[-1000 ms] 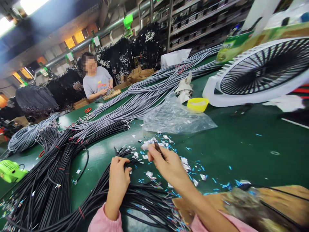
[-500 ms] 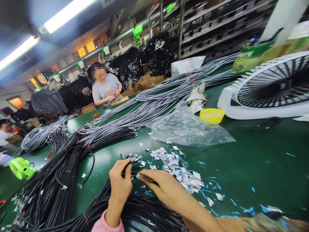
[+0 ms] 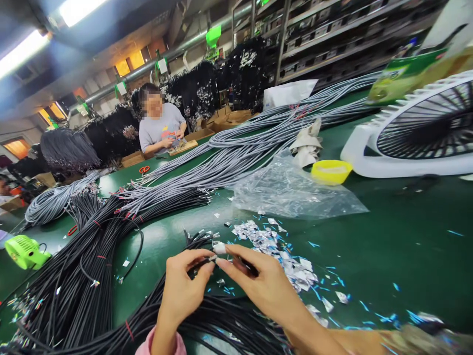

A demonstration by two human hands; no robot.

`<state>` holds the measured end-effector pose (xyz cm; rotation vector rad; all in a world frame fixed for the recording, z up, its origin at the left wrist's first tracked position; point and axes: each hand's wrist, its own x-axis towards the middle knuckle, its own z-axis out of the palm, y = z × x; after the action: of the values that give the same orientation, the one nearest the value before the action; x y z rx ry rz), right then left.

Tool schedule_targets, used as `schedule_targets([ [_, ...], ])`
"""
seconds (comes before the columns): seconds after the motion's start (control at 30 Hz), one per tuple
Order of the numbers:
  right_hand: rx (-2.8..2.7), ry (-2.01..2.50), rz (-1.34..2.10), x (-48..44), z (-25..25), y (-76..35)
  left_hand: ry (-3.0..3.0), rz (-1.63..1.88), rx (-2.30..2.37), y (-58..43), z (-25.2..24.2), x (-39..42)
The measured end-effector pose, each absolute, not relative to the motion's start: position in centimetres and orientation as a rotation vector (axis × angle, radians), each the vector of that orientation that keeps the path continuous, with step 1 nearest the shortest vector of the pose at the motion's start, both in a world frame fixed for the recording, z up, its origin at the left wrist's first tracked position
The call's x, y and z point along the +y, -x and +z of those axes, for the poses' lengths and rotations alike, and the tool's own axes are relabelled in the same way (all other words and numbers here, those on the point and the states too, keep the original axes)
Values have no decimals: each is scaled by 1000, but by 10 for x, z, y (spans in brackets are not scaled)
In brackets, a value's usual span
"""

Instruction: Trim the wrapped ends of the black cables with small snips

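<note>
My left hand (image 3: 182, 288) pinches the end of a black cable (image 3: 201, 265) at the bottom middle of the green table (image 3: 388, 231). My right hand (image 3: 258, 283) meets it from the right, fingers closed on a thin dark tool and a small foil scrap (image 3: 219, 247) at the cable tip. Under both wrists lies a thick bundle of black cables (image 3: 92, 276). A heap of foil and blue snippets (image 3: 281, 254) spreads just beyond my right hand.
Grey cable bundles (image 3: 236, 153) run to the far right. A clear plastic bag (image 3: 291, 192), a yellow bowl (image 3: 330, 171) and a white fan (image 3: 421, 133) sit at right. A small green fan (image 3: 24, 250) is at left. A seated person (image 3: 160, 125) works across the table.
My right hand came down from above the scraps and joined my left at the cable tip. The left hand turned palm-in and now pinches the cable end. The camera shifted slightly.
</note>
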<state>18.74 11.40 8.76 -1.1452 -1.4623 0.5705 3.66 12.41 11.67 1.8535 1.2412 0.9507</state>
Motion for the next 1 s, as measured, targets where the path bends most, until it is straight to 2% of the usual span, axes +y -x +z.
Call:
schedule_targets([
  [0.17,-1465,1172,525,112,85,-184,-1971,896,1272,-37,119,123],
  [0.53,-1468,1185,642,109,96,-186,-1854,1197,1512,-54,105,117],
  [1.0,-1584,1204,467,112,87,-189,-1542,1299,1388,-52,109,120],
])
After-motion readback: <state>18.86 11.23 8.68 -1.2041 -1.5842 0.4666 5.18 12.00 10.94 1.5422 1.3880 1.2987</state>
